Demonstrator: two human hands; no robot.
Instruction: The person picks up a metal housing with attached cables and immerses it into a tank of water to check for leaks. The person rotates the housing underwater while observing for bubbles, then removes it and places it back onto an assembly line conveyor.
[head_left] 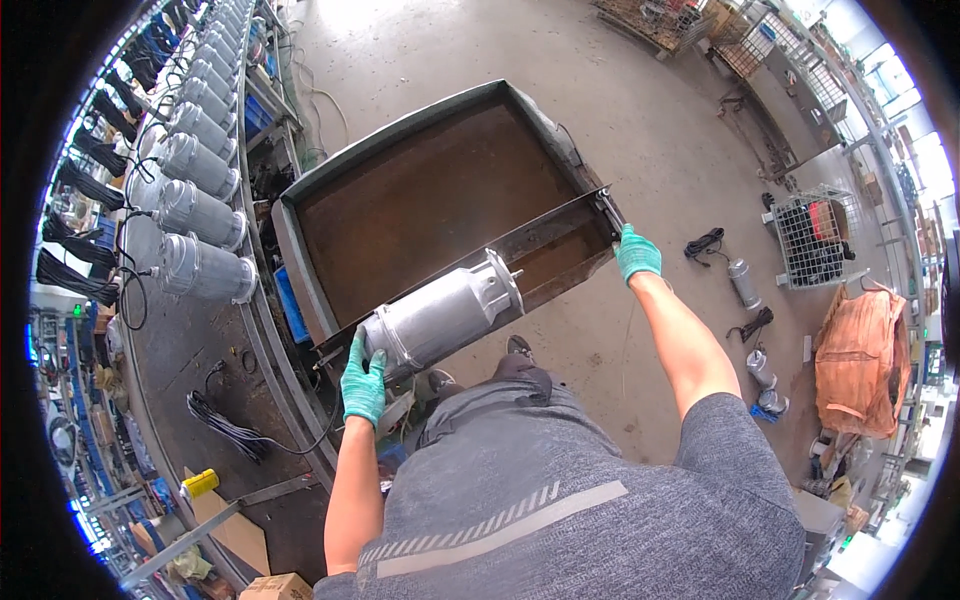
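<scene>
A silver cylindrical pump motor [440, 313] lies sideways on a metal rail frame [545, 232] across the near side of a large tank. My left hand [363, 386], in a green glove, grips the motor's left end, thumb and fingers against the rim. At the motor's right end are a flange with ribs and a short shaft. My gloved right hand [637, 254] is closed around a small metal handle [607, 211] at the frame's right end; the fingers partly hide it.
The wide tank [420, 120] holds brown liquid. Along the left bench [165, 345] stand several similar silver motors [205, 268] with black cables. A cable coil [225, 425] and a yellow roll [200, 484] lie nearer. On the right are a wire cage [815, 240] and an orange sack [862, 362].
</scene>
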